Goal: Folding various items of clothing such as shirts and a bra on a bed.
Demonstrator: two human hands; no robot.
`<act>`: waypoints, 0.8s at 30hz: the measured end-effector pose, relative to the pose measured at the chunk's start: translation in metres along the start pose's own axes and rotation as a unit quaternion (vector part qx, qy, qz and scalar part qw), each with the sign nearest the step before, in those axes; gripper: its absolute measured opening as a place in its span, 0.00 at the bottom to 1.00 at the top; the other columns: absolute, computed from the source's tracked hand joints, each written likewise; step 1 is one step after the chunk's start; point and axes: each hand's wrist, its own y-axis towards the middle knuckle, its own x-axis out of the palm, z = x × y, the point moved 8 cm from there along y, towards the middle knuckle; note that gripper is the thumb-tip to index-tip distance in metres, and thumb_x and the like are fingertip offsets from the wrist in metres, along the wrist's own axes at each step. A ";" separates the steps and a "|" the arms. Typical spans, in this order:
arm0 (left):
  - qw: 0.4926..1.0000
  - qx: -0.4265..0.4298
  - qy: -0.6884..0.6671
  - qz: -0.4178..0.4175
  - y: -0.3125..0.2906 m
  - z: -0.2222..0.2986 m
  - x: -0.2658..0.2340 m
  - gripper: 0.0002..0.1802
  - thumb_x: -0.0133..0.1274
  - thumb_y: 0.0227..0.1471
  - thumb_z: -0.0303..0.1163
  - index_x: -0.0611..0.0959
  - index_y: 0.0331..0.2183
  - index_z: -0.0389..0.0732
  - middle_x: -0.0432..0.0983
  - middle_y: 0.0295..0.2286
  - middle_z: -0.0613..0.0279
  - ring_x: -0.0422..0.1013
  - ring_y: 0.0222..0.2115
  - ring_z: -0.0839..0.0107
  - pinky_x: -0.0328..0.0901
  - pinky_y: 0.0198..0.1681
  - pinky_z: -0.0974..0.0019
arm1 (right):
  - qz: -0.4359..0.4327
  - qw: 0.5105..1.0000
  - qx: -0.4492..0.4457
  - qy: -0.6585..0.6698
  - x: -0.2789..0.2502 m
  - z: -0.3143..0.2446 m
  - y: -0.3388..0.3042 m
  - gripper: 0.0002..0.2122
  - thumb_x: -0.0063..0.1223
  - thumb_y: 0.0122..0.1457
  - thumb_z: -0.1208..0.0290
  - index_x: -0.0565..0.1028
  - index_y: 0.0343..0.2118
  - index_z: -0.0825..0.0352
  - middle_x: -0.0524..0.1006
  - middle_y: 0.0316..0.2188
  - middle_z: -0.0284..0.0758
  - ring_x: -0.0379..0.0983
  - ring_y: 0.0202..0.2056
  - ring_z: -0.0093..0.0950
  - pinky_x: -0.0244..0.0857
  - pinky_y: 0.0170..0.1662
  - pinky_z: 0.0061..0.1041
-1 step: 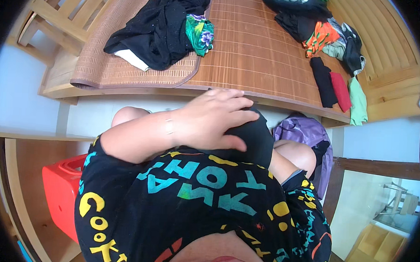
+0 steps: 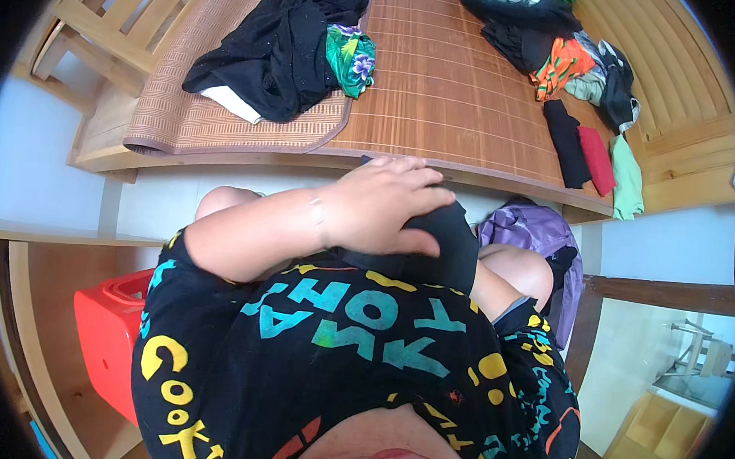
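Observation:
A black piece of cloth (image 2: 437,250), perhaps a garment, lies on my lap. My left hand (image 2: 390,202) rests flat across its top, palm down, with the fingers stretched out and the thumb apart. A thin band circles that wrist. My right forearm (image 2: 495,293) reaches in beneath the cloth, which hides the right hand. Beyond my knees, the bed edge carries a rolled black garment (image 2: 566,144), a red roll (image 2: 595,161) and a light green roll (image 2: 626,178), side by side at the right.
A black clothing heap (image 2: 277,54) with a green floral piece (image 2: 350,61) lies on the mat (image 2: 165,119). More clothes, including an orange patterned one (image 2: 561,67), sit far right. A purple cloth (image 2: 534,230) is beside my right knee, a red stool (image 2: 104,340) at left.
My left hand has slid slightly to the right and away from me over the black cloth, its fingers still stretched out. The clothes on the bed have not moved.

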 end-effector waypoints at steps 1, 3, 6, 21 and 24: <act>0.988 -0.097 -0.050 -0.113 -0.001 -0.023 0.034 0.31 0.52 0.48 0.50 0.73 0.47 0.37 0.72 0.42 0.46 0.69 0.43 0.50 0.63 0.47 0.56 | -0.006 1.000 0.002 -0.004 0.002 -0.001 0.006 0.19 0.53 0.54 0.72 0.69 0.50 0.68 0.71 0.47 0.38 0.67 0.49 0.28 0.57 0.54 0.24; 0.907 -0.247 -0.150 -0.307 -0.016 -0.049 0.073 0.34 0.46 0.51 0.58 0.72 0.47 0.38 0.72 0.40 0.42 0.68 0.44 0.49 0.63 0.46 0.56 | -0.011 1.000 0.011 -0.015 0.003 -0.001 0.006 0.19 0.53 0.54 0.72 0.69 0.50 0.68 0.71 0.47 0.38 0.67 0.49 0.28 0.57 0.54 0.24; 0.894 -0.258 -0.253 -0.264 -0.042 -0.059 0.098 0.29 0.44 0.54 0.54 0.75 0.42 0.36 0.74 0.36 0.43 0.70 0.40 0.51 0.63 0.45 0.58 | -0.016 0.999 0.024 -0.031 0.002 0.000 0.007 0.19 0.53 0.53 0.72 0.69 0.50 0.68 0.71 0.47 0.38 0.67 0.49 0.28 0.57 0.54 0.24; 0.724 -0.453 -0.447 -0.266 -0.126 -0.085 0.156 0.33 0.43 0.54 0.54 0.74 0.47 0.33 0.73 0.43 0.47 0.69 0.44 0.62 0.59 0.50 0.66 | 0.069 0.982 0.026 0.175 0.003 -0.003 -0.049 0.38 0.61 0.46 0.74 0.54 0.60 0.65 0.64 0.52 0.38 0.59 0.54 0.29 0.50 0.58 0.25; 0.830 -0.378 -0.337 -0.233 -0.110 -0.086 0.130 0.29 0.47 0.53 0.49 0.75 0.46 0.34 0.73 0.41 0.44 0.70 0.42 0.58 0.62 0.47 0.64 | 0.058 0.968 0.132 0.207 0.024 0.013 -0.042 0.32 0.61 0.46 0.75 0.61 0.56 0.66 0.70 0.46 0.36 0.65 0.48 0.26 0.57 0.53 0.24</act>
